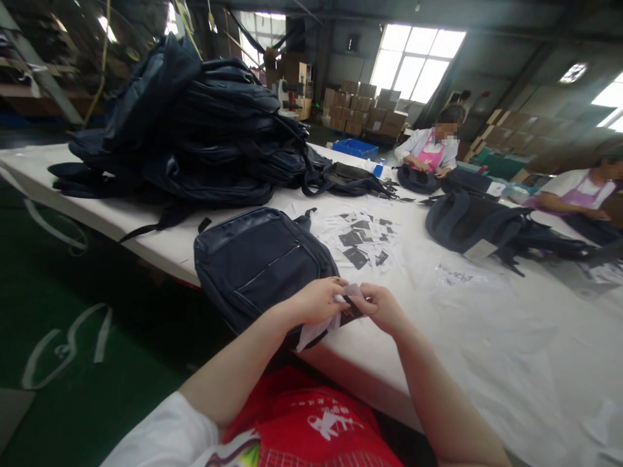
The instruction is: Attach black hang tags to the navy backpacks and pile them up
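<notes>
A dark navy backpack (pixel 265 259) lies on the white table right in front of me. Over its near right corner my two hands meet. My left hand (pixel 321 300) is closed, pinching a whitish, see-through slip (pixel 316 332) that hangs below the fingers. With thumb and fingers together, my right hand (pixel 382 307) grips a small black tag (pixel 354 308) with a pale slip against it. Parts of what both hands hold are hidden by the fingers. Just beyond the backpack lies a scatter of black and white tags (pixel 360 237).
A tall pile of navy backpacks (pixel 204 130) stands at the table's back left. Two co-workers (pixel 431 149) handle bags across the table. More bags (pixel 472 224) and a clear plastic bag (pixel 467 279) lie to the right. A blue crate (pixel 355 148) is farther back. White straps (pixel 63 350) lie on the green floor.
</notes>
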`<state>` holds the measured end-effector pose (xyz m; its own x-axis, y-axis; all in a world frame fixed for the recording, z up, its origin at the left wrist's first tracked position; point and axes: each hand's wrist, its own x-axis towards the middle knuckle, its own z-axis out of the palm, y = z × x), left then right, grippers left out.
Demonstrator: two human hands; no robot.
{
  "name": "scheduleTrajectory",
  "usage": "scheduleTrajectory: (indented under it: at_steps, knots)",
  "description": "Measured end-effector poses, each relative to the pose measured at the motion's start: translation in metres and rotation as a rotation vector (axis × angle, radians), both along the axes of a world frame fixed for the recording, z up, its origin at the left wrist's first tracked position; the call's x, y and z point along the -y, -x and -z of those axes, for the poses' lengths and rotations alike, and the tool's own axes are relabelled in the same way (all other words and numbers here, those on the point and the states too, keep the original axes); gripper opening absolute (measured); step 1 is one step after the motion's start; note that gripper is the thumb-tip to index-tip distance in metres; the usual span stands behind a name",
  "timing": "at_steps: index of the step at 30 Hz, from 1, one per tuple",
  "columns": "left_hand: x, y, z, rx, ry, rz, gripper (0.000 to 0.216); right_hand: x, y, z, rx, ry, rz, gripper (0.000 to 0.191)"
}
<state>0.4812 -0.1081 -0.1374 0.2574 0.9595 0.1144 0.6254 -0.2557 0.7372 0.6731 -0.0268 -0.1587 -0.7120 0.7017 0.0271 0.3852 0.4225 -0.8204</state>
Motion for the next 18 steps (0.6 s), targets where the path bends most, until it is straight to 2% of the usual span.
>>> scheduleTrajectory:
  at_steps: [4, 6, 8, 10, 12, 13, 14, 16, 18]
  knots:
    - [0.000, -0.004, 0.006, -0.001, 0.047, -0.111, 0.018, 0.005, 0.005, 0.002, -0.003, -0.023, -0.046, 0.047]
    - [0.000, -0.001, 0.005, 0.005, 0.049, -0.111, 0.018, 0.005, 0.003, 0.000, -0.027, -0.063, 0.008, 0.050]
    - [0.002, 0.001, 0.003, -0.016, 0.017, -0.095, 0.017, 0.005, -0.004, -0.006, -0.089, -0.102, 0.067, 0.045]
    - [0.004, 0.001, 0.001, -0.080, -0.022, -0.088, 0.017, 0.004, -0.014, -0.016, -0.119, -0.098, -0.038, 0.035]
    - [0.007, 0.000, -0.001, -0.160, -0.051, -0.080, 0.017, 0.002, -0.023, -0.027, -0.119, -0.046, -0.241, 0.052]
    - [0.008, -0.001, -0.001, -0.192, -0.062, -0.066, 0.017, 0.001, -0.025, -0.032, -0.126, -0.002, -0.297, 0.058]
    - [0.009, -0.002, -0.001, -0.217, -0.074, -0.046, 0.018, 0.000, -0.026, -0.035, -0.146, 0.050, -0.292, 0.057]
    - [0.011, -0.007, -0.001, -0.250, -0.097, 0.003, 0.021, -0.002, -0.022, -0.036, -0.185, 0.133, -0.152, 0.042]
    - [0.014, -0.013, -0.002, -0.274, -0.099, 0.039, 0.025, 0.000, -0.012, -0.033, -0.137, 0.137, -0.049, 0.032]
